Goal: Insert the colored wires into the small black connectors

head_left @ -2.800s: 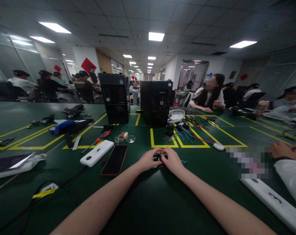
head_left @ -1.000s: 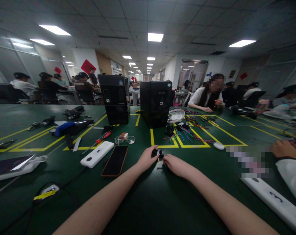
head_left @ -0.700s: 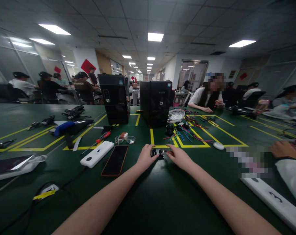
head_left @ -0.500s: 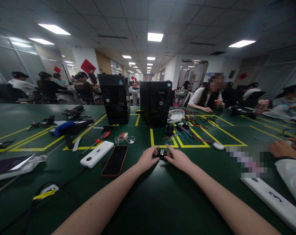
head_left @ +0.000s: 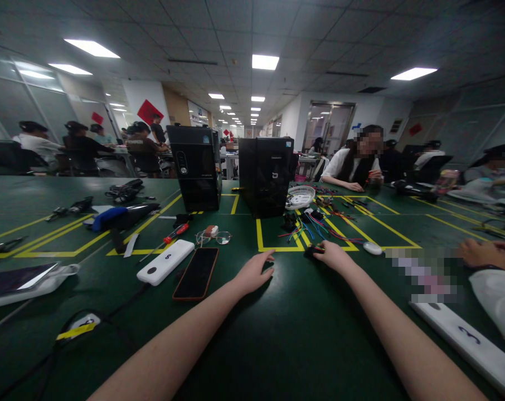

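My right hand (head_left: 334, 257) reaches forward to the yellow tape line and pinches a small black connector (head_left: 310, 252) with short coloured wires. It sits just short of a pile of coloured wires and black connectors (head_left: 309, 225). My left hand (head_left: 255, 273) rests on the green table (head_left: 277, 340) with its fingers loosely stretched and nothing in it. A black phone (head_left: 196, 273) with an orange edge lies to its left.
Two black computer towers (head_left: 197, 166) (head_left: 266, 175) stand behind. A white power bank (head_left: 165, 260), glasses (head_left: 213, 236), a red screwdriver (head_left: 175, 231), a white basket (head_left: 300, 196) and a white oval object (head_left: 372, 248) lie around. Another person's hand (head_left: 484, 255) and a white strip (head_left: 465, 341) are at right.
Both hands held the small connector together at the table's middle. Now my right hand has carried it forward and right to the wire pile, and my left hand has let go.
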The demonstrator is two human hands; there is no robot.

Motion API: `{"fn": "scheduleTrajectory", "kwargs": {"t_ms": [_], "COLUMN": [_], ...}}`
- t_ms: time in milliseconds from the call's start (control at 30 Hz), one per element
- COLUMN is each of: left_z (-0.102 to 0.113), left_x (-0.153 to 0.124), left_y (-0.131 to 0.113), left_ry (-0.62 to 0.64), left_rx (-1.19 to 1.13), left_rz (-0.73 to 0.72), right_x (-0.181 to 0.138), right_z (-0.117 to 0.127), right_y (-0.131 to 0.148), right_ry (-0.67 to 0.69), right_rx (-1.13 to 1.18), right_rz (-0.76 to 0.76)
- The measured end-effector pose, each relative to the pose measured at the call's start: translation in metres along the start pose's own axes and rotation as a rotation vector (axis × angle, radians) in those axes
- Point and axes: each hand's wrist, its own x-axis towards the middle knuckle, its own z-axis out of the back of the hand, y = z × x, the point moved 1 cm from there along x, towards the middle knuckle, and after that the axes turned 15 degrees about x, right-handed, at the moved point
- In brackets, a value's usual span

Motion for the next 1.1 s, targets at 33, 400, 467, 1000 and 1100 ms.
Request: {"fn": "scheduleTrajectory", "kwargs": {"t_ms": [33,400,467,1000,1100], "left_z": [0.0,0.002,0.002,0.002,0.004], "left_x": [0.0,0.0,0.0,0.001,0.001], "left_y": [0.0,-0.001,-0.001,-0.001,-0.002], "left_ry": [0.003,0.022,0.022,0.013,0.025], "left_rx": [-0.002,-0.009,-0.008,0.067,0.079], "left_rz": [0.01,0.033,0.036,-0.017,-0.01], "right_x": [0.005,0.017,0.015,0.016,0.018], "right_z": [0.007,0.046,0.051,0.063,0.06], "right_y": [-0.013,-0.104,-0.105,-0.112,-0.113], "right_ry": [-0.005,-0.148,-0.231,-0.189,-0.177], "right_rx": [-0.011,-0.014,0.022,0.017,0.022], "right_rz": [-0.056,-0.381,-0.387,-0.119,-0.084]}}
